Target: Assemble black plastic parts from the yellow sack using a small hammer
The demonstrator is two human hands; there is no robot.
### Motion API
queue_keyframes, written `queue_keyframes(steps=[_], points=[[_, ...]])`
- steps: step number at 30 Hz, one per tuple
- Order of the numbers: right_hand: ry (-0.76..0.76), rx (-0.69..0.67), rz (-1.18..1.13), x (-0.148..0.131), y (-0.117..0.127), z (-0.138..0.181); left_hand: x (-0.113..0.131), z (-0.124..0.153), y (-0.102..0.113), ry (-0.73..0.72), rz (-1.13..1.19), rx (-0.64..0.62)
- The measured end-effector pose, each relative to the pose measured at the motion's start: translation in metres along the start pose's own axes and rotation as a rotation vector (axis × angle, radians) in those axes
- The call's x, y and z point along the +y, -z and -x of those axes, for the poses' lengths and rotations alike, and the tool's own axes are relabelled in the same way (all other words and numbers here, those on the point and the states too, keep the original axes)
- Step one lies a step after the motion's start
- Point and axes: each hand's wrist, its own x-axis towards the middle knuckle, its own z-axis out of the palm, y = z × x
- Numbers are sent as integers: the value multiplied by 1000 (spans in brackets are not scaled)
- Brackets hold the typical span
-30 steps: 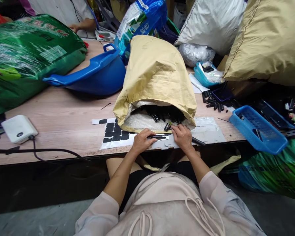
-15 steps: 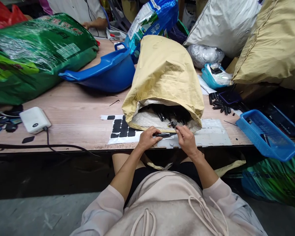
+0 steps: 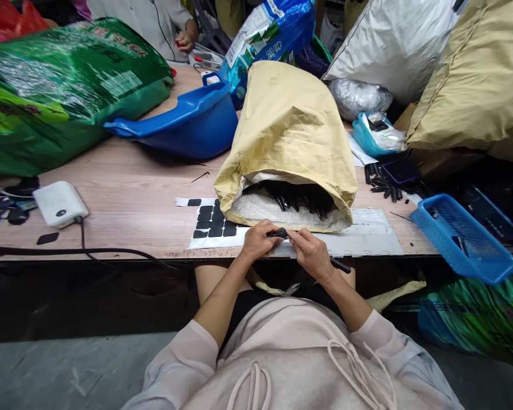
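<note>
Piece (image 3: 282, 232): small, dark and round-ended, held between the two hands at the near edge of the surface (image 3: 123, 216), just in front of the sack (image 3: 294, 114); finer detail is too small for me to make out.
Left hand (image 3: 256, 240): pinching the piece between thumb and fingers.
Right hand (image 3: 312, 253): closed, apparently around a black rod (image 3: 341, 265) that juts back past the palm, its fingertips brought up to the piece's rounded end.
Handling: I'd judge it best to make the left fingers a steady clamp and give the small movements to the right; a straight, unhurried meeting should spare slips.
Care: so near the edge, a dropped piece could roll off, so working over the surface seems wise.
Sack: yellow, its mouth towards the person, black sticks (image 3: 283, 202) inside.
Sheet (image 3: 218, 241): white, bearing black squares (image 3: 205, 217), left of the hands.
Basket (image 3: 483, 242): blue, off to the right, well apart from the hands.
</note>
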Motion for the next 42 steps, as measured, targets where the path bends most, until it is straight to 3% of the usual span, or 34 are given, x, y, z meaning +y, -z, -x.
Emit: queue_keyframes(steps=[7,15,21,26,42], points=[[-84,81,-66,6,6,3,-1,0,-1,-23,3,10],[-122,69,-80,14,11,5,-2,0,-1,-32,-29,17],[-149,87,104,49,17,-8,-5,0,0,-69,-22,4],[-78,80,270,72,9,-9,-5,2,1,-73,-19,-3],[-107,70,330,66,1,-4,-5,4,6,-108,2,-26]])
